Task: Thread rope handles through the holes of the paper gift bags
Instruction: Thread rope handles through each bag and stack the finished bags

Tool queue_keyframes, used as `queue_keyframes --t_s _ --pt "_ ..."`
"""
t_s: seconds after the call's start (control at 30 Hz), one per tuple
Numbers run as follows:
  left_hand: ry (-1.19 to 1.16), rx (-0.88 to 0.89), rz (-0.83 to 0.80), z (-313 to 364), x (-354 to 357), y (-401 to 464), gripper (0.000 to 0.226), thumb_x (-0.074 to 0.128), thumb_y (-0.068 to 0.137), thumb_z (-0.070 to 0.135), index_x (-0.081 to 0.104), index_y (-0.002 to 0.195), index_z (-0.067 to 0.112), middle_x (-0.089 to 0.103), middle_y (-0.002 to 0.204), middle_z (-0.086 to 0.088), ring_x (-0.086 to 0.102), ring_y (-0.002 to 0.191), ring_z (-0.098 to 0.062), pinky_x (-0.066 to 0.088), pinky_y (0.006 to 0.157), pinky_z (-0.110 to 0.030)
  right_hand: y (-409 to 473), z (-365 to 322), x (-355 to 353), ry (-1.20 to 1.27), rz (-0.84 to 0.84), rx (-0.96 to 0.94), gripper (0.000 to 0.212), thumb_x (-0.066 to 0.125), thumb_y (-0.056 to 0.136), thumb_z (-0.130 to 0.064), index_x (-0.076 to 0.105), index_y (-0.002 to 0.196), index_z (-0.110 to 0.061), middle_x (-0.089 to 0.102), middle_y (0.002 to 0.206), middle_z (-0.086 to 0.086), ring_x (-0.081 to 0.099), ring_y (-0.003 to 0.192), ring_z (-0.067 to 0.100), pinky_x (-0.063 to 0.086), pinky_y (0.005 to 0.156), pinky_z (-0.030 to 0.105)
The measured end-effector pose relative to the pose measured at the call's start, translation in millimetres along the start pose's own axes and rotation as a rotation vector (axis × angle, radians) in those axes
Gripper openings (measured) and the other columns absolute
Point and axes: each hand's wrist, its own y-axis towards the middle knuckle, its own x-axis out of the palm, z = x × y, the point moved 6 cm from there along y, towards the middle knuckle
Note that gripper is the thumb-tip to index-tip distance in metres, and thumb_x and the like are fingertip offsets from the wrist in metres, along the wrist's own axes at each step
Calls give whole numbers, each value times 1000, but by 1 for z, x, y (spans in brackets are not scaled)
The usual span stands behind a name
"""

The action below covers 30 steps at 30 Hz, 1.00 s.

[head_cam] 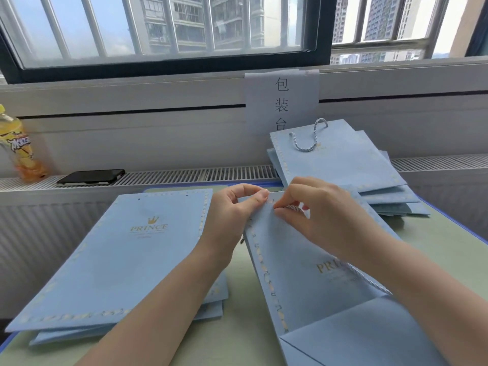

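Daylight from a barred window [163, 27] fell across a pale green table [237, 336] pushed up against the sill. At the middle of it, the right hand [324, 220] had its thumb and forefinger pinched on a twisted blue-and-white rope handle [293, 208], holding the rope's end against the top edge of a flat light-blue gift bag [311, 281]. The rest of the rope ran back under the right wrist and showed again lower on the bag's face. Just beside it, the left hand [235, 210] pinched the same bag's upper corner between thumb and curled forefinger. The bag lay slanted on the table, its gold "PRINCE" print partly covered by the right forearm, its folded base nearest the camera.

To the left lay a stack of unthreaded bags [118, 262], small holes visible along the top one's edge. Behind the hands at the right was a fanned pile of finished bags [343, 165], with a rope loop [309, 138] showing on the top one. On the ledge beyond lay a dark phone [92, 176] and stood a yellow drink bottle [18, 146]; a paper sign [282, 101] hung from the sill.
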Motion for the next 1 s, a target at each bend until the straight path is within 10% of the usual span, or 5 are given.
queue_keyframes --t_s 0.17,0.6,0.73,1.0 --pt "-26 21 3 3 1 -2 9 71 83 24 70 77 16 67 70 -7 59 63 -27 47 68 -43 1 15 -2 282 1 126 13 73 81 -12 68 79 -24 55 84 -11 51 74 0 35 68 11" --pt "58 197 -57 22 8 -7 18 61 87 23 67 82 8 66 69 2 62 61 -11 50 56 -21 3 9 -8 196 -21 93 16 67 83 -21 64 98 -15 48 73 -30 42 82 -8 33 72 6" --pt "219 206 -140 17 14 -6 42 50 93 45 64 83 6 57 71 -18 53 65 -20 44 60 -37 2 1 -4 38 21 -4 23 62 79 -25 62 99 -12 42 80 -27 33 79 2 29 69 13" --pt "211 28 -209 8 3 2 19 59 91 20 70 85 6 71 81 -12 65 71 -15 51 68 -23 0 0 1 122 5 56 25 72 81 -17 56 100 -11 38 81 -28 39 86 -17 30 76 1"
